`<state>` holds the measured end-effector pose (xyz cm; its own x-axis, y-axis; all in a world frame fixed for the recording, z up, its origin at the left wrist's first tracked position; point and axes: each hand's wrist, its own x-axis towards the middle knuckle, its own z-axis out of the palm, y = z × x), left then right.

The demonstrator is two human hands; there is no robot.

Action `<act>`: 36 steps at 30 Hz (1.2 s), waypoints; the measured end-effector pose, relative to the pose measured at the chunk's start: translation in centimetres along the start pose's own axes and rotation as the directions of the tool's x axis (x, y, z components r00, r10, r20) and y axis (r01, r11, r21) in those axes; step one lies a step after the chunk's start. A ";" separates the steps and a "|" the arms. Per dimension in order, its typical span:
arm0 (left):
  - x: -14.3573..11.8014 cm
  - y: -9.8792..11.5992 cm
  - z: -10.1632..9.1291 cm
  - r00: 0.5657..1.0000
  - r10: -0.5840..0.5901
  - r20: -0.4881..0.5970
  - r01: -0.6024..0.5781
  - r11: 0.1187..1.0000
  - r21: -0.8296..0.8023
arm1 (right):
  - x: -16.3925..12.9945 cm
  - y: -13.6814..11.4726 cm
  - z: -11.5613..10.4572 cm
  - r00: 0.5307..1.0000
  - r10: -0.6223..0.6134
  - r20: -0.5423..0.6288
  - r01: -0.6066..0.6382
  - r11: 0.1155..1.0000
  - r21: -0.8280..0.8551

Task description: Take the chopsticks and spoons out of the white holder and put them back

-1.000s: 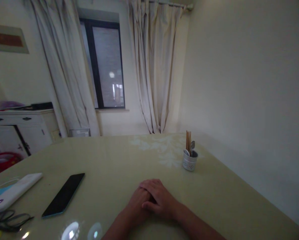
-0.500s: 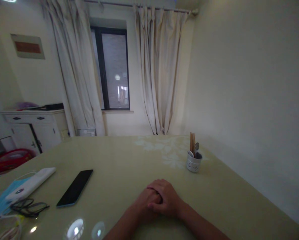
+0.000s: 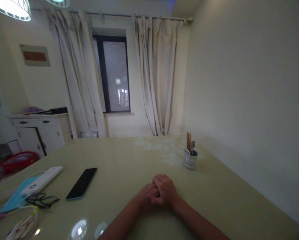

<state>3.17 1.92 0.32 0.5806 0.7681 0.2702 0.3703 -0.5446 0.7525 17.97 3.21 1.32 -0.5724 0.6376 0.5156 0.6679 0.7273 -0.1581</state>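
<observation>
My two hands are clasped together on the glossy pale table (image 3: 114, 156), in the lower middle of the head view. My right hand (image 3: 166, 190) lies on top, its fingers folded over the left hand and its thumb across the front. Underneath, my left hand (image 3: 149, 193) is closed, with most of its fingers covered by the right. No object shows in either hand. Beyond them to the right stands a light perforated cup (image 3: 190, 161) with chopsticks (image 3: 189, 141) and spoons (image 3: 193, 145) upright in it.
On the left lie a dark phone (image 3: 81, 184), a long white device (image 3: 43, 180), a blue face mask (image 3: 19, 193), black glasses (image 3: 43, 200) and a coiled cable (image 3: 24, 226). A wall (image 3: 244, 116) borders the table's right side. Behind are curtains (image 3: 159, 73) and a white cabinet (image 3: 39, 131).
The head view has tilted up and shifted slightly left, so lamps now show at the top left. My hands stay clasped, with a slight change in the grip.
</observation>
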 end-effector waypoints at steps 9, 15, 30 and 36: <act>0.4 0.0 -0.7 0.986 0.051 0.161 -0.120 0.880 0.459 | 0.2 -0.5 -0.6 0.996 0.034 0.082 -0.033 0.999 -0.024; 0.2 -0.1 -0.8 0.989 0.005 0.146 -0.081 0.855 0.513 | 0.5 -0.9 -1.0 0.994 0.058 0.095 -0.053 0.997 -0.059; -0.1 -0.5 -0.9 0.993 0.077 0.090 -0.118 0.741 0.661 | 0.9 0.1 0.7 0.991 -0.089 -0.100 0.093 0.995 0.044; -0.7 -1.5 -1.0 0.983 0.147 0.108 -0.180 0.686 0.705 | 0.9 0.5 1.0 0.955 -0.217 -0.201 0.231 0.972 0.051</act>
<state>1.52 2.54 -0.37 0.7036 0.6386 0.3118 0.6608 -0.7493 0.0436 17.32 4.40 0.80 -0.5956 0.4003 0.6964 0.4924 0.8669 -0.0772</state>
